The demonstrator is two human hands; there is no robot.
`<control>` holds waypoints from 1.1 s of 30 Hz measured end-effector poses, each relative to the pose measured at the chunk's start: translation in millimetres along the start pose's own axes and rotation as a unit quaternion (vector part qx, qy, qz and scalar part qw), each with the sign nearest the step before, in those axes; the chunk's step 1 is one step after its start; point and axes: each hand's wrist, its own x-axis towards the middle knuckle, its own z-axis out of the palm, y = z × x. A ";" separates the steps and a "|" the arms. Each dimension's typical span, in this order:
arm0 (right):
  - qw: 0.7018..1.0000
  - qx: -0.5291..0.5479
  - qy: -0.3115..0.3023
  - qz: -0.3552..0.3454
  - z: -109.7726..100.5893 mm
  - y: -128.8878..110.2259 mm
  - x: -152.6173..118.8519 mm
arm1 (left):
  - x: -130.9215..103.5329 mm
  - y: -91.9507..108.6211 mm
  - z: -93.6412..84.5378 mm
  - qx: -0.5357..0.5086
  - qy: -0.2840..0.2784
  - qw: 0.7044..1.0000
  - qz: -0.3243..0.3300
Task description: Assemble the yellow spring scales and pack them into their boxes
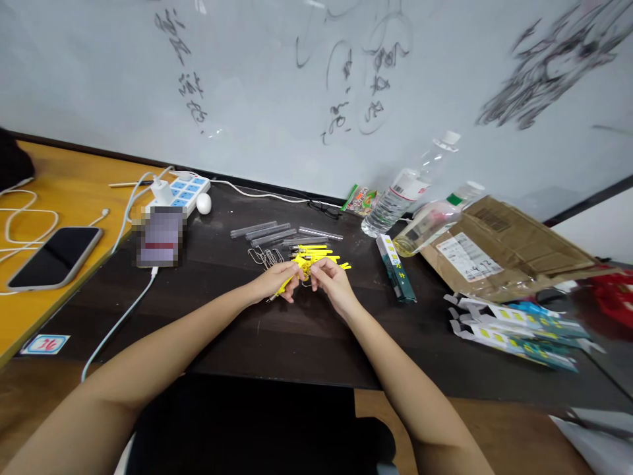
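In the head view my left hand (277, 280) is closed on a slim yellow tool (283, 286) with a thin metal tip that points down and left. My right hand (332, 280) is beside it, thumb and fingers pinched together near the tool's upper end. A bit of thin wire shows under the right fingertips; what they pinch is too small to make out. Just beyond both hands lies a pile of similar yellow tools (316, 251), partly hidden by the fingers. Bent metal wire clips (266, 257) lie behind my left hand, and several clear plastic tubes (270, 231) lie farther back.
To the right are a slim green-and-white box (396, 269), a water bottle (395, 201), a second bottle (435, 221), a cardboard package (499, 247) and opened boxes (519, 333). A charging phone (161, 237), power strip (185, 191) and another phone (57, 257) are left.
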 end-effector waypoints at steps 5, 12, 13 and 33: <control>1.000 0.000 -0.013 -0.021 -2.4 -1.9 0.7 | 0.5 -4.4 1.5 0.028 -0.030 0.999 -0.012; 0.995 -0.076 -0.045 -0.036 -1.6 -0.5 0.0 | -0.9 -8.3 1.2 0.105 -0.038 0.993 -0.021; 0.995 -0.081 -0.040 -0.039 -1.4 -0.4 0.0 | -1.8 -8.0 1.6 0.122 -0.033 0.992 -0.016; 0.930 -0.306 -0.187 -0.084 -16.6 -2.4 -3.4 | -9.7 11.5 -2.6 0.177 -0.032 0.975 -0.127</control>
